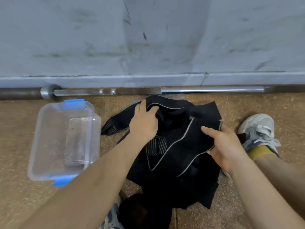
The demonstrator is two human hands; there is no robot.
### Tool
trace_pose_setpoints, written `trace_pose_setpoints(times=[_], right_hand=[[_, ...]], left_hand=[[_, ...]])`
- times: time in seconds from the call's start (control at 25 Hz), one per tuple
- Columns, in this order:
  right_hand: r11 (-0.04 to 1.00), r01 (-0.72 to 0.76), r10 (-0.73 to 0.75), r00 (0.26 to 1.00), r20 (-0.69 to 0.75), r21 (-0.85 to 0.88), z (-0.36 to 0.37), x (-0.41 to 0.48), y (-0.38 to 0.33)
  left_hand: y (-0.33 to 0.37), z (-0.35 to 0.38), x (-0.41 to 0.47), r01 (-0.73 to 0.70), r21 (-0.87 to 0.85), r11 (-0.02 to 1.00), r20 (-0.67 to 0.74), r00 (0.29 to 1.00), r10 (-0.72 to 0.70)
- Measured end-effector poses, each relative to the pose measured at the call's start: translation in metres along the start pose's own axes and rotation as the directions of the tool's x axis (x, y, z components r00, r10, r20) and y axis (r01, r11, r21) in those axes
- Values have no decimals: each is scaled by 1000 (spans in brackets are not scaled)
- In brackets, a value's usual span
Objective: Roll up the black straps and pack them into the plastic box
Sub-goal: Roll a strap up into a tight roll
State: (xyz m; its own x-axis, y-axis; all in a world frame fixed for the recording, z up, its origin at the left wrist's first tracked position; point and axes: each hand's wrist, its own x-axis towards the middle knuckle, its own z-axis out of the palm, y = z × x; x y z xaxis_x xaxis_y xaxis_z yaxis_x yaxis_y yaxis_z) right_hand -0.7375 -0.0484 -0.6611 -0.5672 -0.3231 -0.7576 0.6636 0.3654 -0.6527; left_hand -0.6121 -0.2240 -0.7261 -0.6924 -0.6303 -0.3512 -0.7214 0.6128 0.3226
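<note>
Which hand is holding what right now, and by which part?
Both hold the black straps. The left hand grips a grey-trimmed edge at the pile's far side; the right hand pinches a strap's right edge, thumb on top. The plastic box is untouched.

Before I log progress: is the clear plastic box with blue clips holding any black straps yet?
No straps inside: nothing black shows through the clear plastic box; the black straps lie heaped beside it.

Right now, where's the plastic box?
Head view, left side: the plastic box sits open on the floor, just left of the pile of black straps and in front of the barbell lying along the wall.
</note>
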Motion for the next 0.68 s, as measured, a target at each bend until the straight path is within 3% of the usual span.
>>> trace_pose_setpoints(times=[0.04, 0.12, 0.2, 0.24, 0.32, 0.36, 0.44, 0.56, 0.68], right_hand=[[986, 67, -65, 998, 18, -155, 4, 2, 4], [845, 220, -215, 974, 69, -488, 14, 6, 14], [731, 340, -343, 933, 111, -592, 19, 7, 21], [759, 311, -338, 939, 62, -572, 19, 7, 22], [966, 86, -99, 994, -41, -244, 22, -3, 13], [998, -43, 44, 999, 22, -43, 26, -13, 4], [986, -153, 130, 953, 274, 62, 34, -40, -19], [995, -87, 40, 825, 564, 56, 53, -96, -60], [997, 64, -70, 817, 572, 31, 72, -165, -98]], left_hand=[[4, 4, 16, 15, 25, 1000, 49, 999, -16], [10, 13, 38, 18, 85, 996, 166, 986, -32], [14, 9, 45, 64, -29, 998, 116, 991, -60], [15, 0, 43, 84, -148, 985, -5, 996, -86], [18, -33, 31, 71, -329, 942, -260, 952, -162], [23, -55, 19, 26, -379, 925, -346, 923, -168], [38, -99, -17, -151, -379, 913, -470, 881, -50], [68, -163, -89, -364, -324, 873, -504, 848, 166], [93, -215, -181, -476, -115, 872, -422, 818, 391]])
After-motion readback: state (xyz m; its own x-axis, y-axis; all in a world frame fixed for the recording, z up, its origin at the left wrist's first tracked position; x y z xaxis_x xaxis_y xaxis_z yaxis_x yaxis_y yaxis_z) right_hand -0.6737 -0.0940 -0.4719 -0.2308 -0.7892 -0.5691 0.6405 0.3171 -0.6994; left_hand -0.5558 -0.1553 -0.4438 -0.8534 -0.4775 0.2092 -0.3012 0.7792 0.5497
